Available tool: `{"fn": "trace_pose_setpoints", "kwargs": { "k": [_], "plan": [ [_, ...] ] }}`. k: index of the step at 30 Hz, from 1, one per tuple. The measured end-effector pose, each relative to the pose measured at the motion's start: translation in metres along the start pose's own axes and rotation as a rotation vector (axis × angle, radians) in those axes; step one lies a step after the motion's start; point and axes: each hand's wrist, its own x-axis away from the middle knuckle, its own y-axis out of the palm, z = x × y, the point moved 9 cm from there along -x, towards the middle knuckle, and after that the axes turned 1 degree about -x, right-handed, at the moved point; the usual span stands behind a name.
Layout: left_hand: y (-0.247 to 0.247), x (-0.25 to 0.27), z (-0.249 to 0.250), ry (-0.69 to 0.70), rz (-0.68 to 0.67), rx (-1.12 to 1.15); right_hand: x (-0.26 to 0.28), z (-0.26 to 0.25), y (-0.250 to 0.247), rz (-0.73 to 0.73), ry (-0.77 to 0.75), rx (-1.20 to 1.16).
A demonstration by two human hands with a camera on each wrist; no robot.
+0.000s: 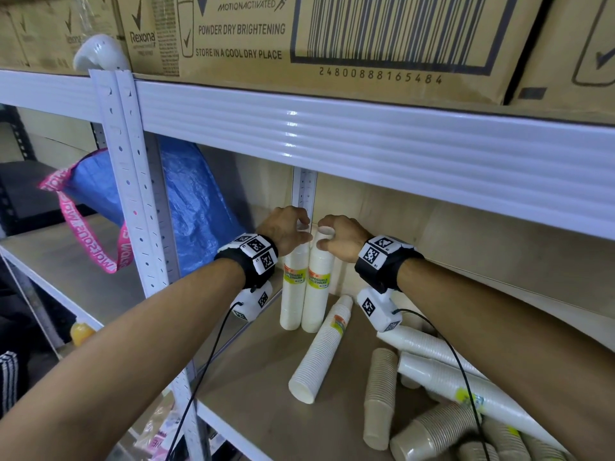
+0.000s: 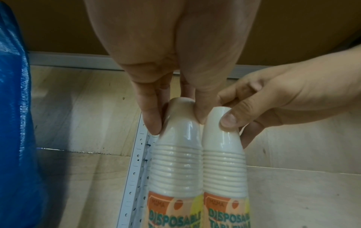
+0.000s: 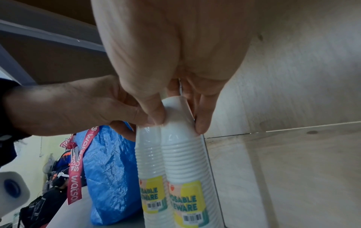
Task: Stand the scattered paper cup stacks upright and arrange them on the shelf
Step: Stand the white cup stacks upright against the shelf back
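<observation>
Two white wrapped cup stacks stand upright side by side in the shelf's back left corner: the left stack [image 1: 293, 294] [image 2: 175, 162] [image 3: 148, 154] and the right stack [image 1: 316, 294] [image 2: 224, 162] [image 3: 183, 154]. My left hand [image 1: 289, 227] [image 2: 176, 122] pinches the top of the left stack between thumb and fingers. The top of the right stack is pinched by my right hand [image 1: 336, 237] [image 3: 179, 121]. Another white stack [image 1: 322, 351] lies tilted on the shelf board [image 1: 253, 387]. A brown stack [image 1: 379, 397] and long white stacks [image 1: 449, 371] lie under my right forearm.
A blue woven bag [image 1: 196, 207] with a pink strap leans just left of the upright stacks. The white upper shelf beam [image 1: 366, 144] hangs close above my hands, with cardboard boxes [image 1: 299, 38] on top. A white perforated post [image 1: 133, 194] stands at the front left.
</observation>
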Motion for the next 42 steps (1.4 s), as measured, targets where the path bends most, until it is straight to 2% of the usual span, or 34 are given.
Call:
{"fn": "trace_pose_setpoints", "kwargs": {
  "k": [6,19,26,32,37,42],
  "plan": [
    [0.001,0.0,0.002,-0.006,-0.015,0.003,-0.001,0.004,-0.004,0.067,0.038,0.034],
    [0.0,0.006,0.009,0.004,-0.051,-0.052,0.002,0.01,-0.003,0.047,0.06,0.016],
    [-0.012,0.015,0.018,-0.027,-0.016,-0.052,0.025,0.02,-0.023,0.06,0.073,0.037],
    [-0.025,0.027,0.053,0.039,0.018,-0.032,0.051,0.037,-0.042,0.069,0.122,0.038],
    [-0.013,0.046,0.081,0.077,-0.031,0.031,0.077,0.052,-0.051,0.071,0.136,0.069],
    [0.021,0.068,0.089,0.066,-0.128,0.054,0.106,0.078,-0.052,0.057,0.204,0.101]
  ]
}}
